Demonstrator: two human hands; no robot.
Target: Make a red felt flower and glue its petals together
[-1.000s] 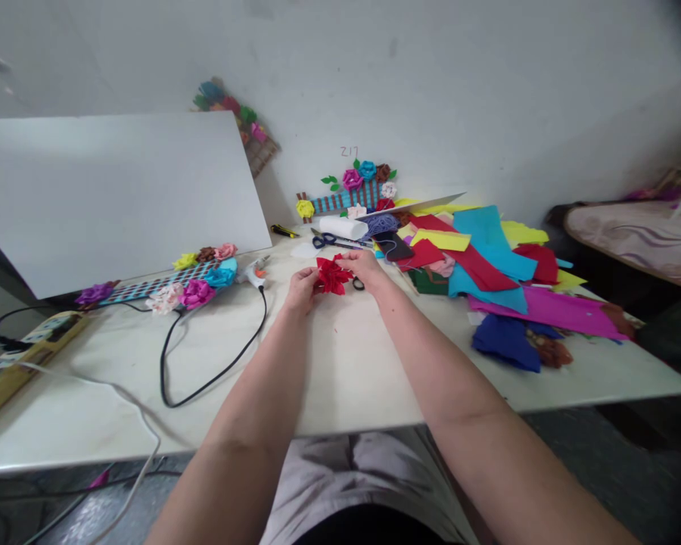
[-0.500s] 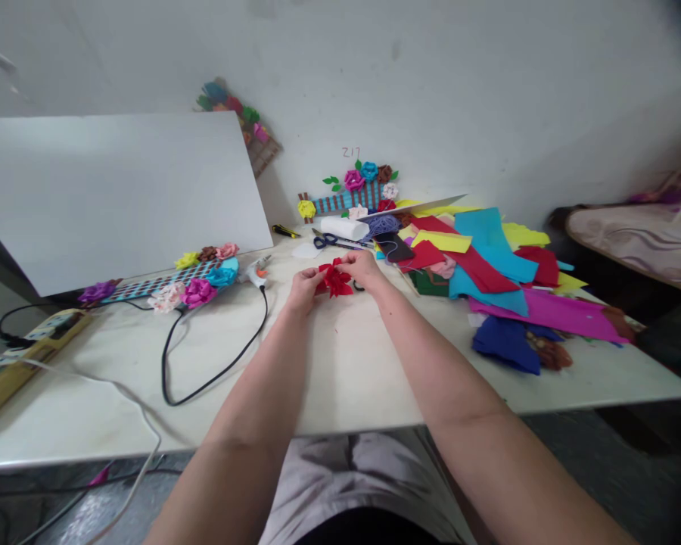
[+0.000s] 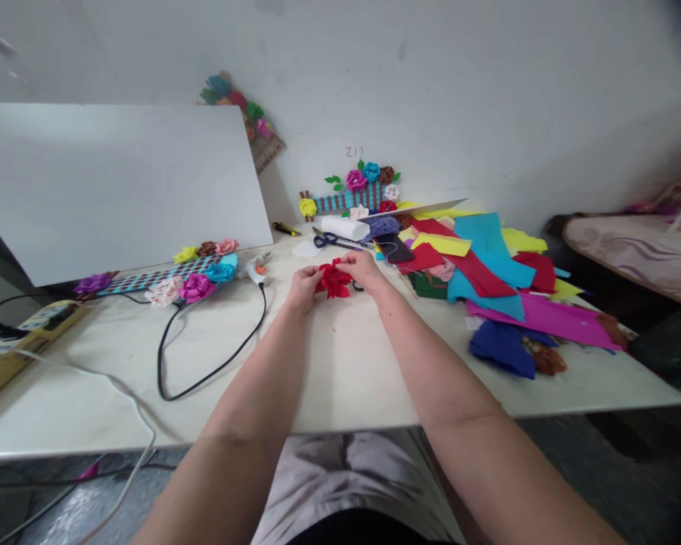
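The left hand [image 3: 304, 288] is pinching the left side of a red flower [image 3: 335, 281], its fingers closed up with hardly a gap. The right hand [image 3: 360, 269] is also closing thumb and fingers on the flower, gripping its upper right petals. The flower is sitting between both hands over the middle of the worktop [image 3: 352, 363], nearer the far edge than the near one; whether it is touching the surface, I cannot tell. Compared with a second ago, both hands are keeping their hold and place, while the petals are lying at a slightly different turn and covering more of a dark ring [image 3: 358, 287] beside them.

Between the forearms, a bare stretch is running from the flower down to the near edge, with only a tiny red scrap breaking it. Toward the left edge, a black cable [image 3: 238, 353] is looping from a glue gun [image 3: 255, 269], and a white cable [image 3: 141, 415] is crossing the near edge.

Beyond the hands, blue-handled scissors [image 3: 326, 240] and a white roll [image 3: 345, 228] are blocking the way to the far edge. Coloured sheets [image 3: 488, 265] are crowding the right part, reaching toward the right edge. A flowered woven panel [image 3: 153, 276] is lying at the far left, before a leaning white board [image 3: 119, 189].
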